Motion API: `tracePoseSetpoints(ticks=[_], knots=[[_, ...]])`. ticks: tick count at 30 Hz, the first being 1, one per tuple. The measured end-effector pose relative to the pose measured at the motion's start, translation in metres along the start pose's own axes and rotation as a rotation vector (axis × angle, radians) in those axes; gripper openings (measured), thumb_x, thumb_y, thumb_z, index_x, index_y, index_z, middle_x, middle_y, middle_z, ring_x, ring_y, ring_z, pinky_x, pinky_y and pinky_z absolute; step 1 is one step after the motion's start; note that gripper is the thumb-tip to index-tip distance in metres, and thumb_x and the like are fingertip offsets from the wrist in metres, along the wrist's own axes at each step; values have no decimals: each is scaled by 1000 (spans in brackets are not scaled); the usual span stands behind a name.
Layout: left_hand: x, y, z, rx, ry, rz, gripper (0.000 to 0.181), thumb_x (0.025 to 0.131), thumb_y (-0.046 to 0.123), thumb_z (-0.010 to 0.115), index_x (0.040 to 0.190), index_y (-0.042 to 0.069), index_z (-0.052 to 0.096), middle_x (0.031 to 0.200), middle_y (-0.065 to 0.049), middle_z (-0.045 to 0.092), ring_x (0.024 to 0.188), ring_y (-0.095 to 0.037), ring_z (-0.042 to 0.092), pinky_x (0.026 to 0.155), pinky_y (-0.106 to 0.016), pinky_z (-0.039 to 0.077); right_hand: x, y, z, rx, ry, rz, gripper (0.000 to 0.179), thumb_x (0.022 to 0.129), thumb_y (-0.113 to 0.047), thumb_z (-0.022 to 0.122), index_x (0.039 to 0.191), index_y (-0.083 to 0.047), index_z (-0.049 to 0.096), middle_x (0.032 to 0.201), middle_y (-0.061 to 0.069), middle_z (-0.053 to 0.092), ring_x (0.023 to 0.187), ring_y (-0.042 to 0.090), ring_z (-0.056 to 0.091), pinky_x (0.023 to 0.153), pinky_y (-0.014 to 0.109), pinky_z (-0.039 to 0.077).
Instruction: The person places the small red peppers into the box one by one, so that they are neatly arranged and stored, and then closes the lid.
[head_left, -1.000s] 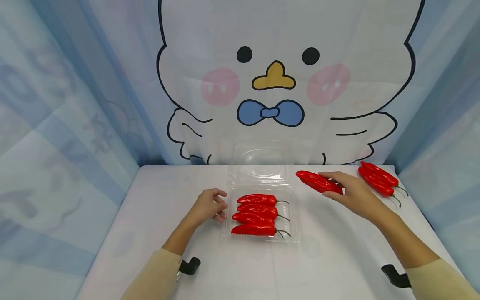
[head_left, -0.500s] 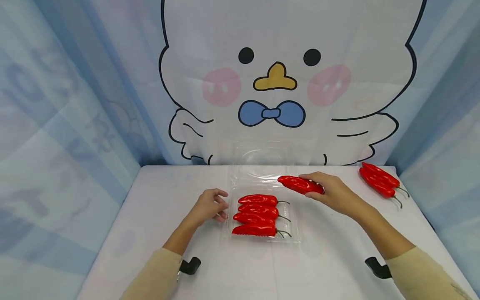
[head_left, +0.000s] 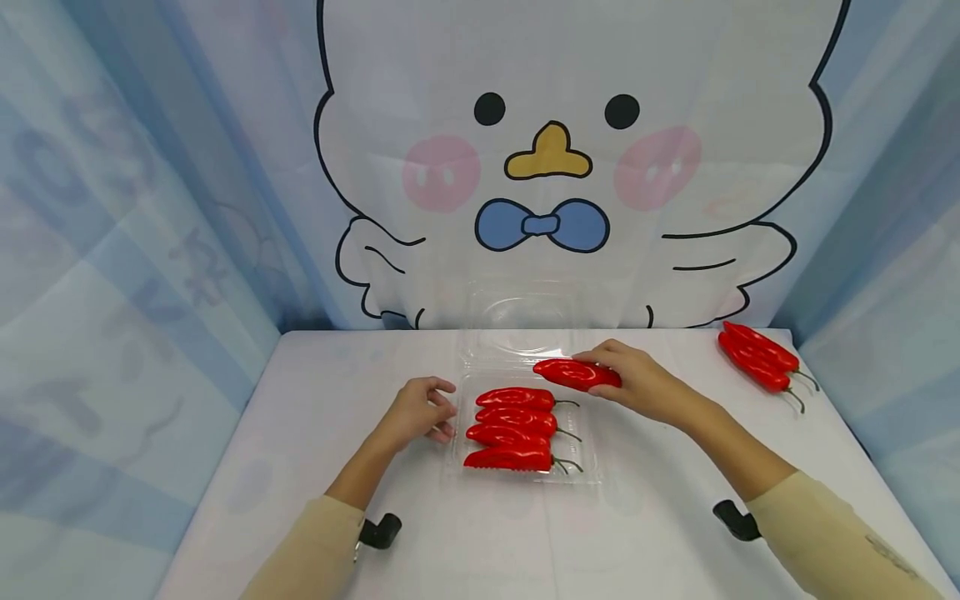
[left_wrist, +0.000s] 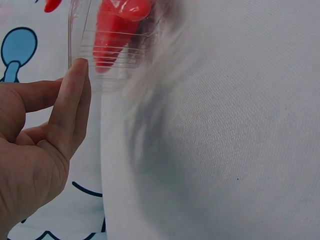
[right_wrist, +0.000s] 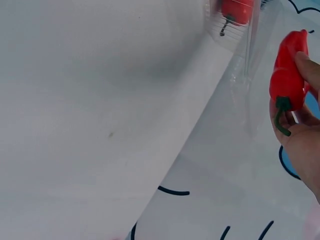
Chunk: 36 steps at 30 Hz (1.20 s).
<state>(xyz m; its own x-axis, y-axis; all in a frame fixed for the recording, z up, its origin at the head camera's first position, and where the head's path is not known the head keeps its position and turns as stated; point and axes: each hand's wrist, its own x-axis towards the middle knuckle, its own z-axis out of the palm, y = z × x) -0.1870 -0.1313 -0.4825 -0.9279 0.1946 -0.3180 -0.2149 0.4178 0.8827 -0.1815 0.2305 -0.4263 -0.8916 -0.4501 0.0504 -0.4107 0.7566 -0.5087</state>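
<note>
over far tray rim [head_left: 491, 372], pepper [head_left: 566, 374] in right grip [head_left: 639, 382]

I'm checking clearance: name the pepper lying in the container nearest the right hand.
The row's rearmost pepper, toward the open lid; the others in the container lie in front, farther from the right hand.

Beige sleeves [head_left: 309, 548], bent black fitting [head_left: 381, 531] beside each, faint dark mark [head_left: 891, 556] on the right one

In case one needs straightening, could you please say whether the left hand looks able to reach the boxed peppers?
Probably yes: the left hand is empty beside the box, whose open lid leaves the peppers uncovered.
</note>
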Motion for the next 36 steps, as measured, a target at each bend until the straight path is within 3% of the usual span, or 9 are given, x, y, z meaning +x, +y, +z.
tracePoseSetpoints(ticks=[23,36], knots=[[0,0,-1,-6,-1,-5,38,96,1,69,133,-2,60,97,-16,68,60,-19,72,58,-32,64,31,-16,29,23,-74,-27,54,88,-15,83,137,-8,63,125,10,67,111,24,66,88,35,64],[-1,2,-1,-6,-7,-2,38,96,1,69,133,-2,60,96,-15,68,61,-19,72,58,-32,64,44,-23,45,4,-89,-51,44,89,-18,82,130,-10,67,120,7,64,106,19,65,89,32,64]])
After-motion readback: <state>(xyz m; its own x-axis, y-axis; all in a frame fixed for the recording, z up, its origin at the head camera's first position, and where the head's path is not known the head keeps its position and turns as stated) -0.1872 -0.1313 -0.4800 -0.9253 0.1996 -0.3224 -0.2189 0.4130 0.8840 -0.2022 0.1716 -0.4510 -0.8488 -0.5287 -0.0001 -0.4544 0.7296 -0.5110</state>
